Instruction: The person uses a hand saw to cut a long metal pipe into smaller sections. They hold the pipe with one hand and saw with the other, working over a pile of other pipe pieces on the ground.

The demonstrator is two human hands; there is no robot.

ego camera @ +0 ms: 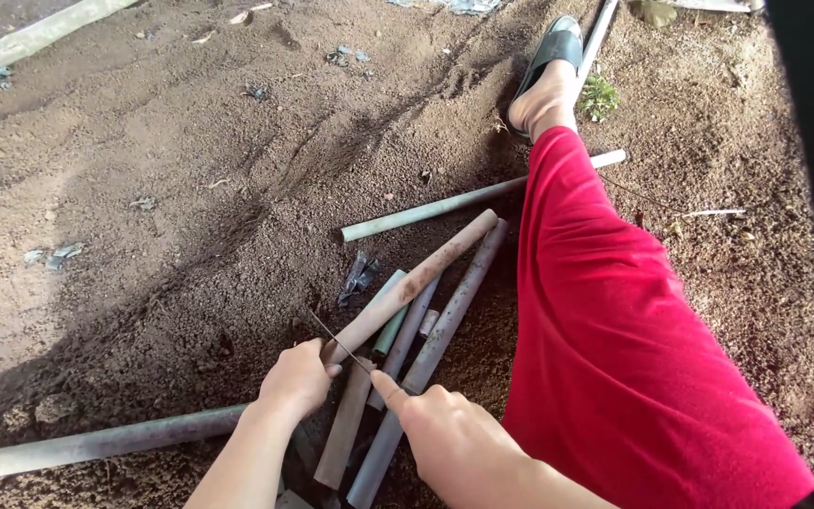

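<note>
While left hand is clenching near end of dirty pipe, right hand is pinching thin saw blade across it. Pipe looking light, stiff, dusty-slick; gripping beside cut seems best. Blade likely springy.

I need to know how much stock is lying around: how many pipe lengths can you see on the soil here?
About 8 pipes: five bundled by the hands, one under the red-clad leg, one lower left, one beside the sandalled foot. More may be hidden.
</note>
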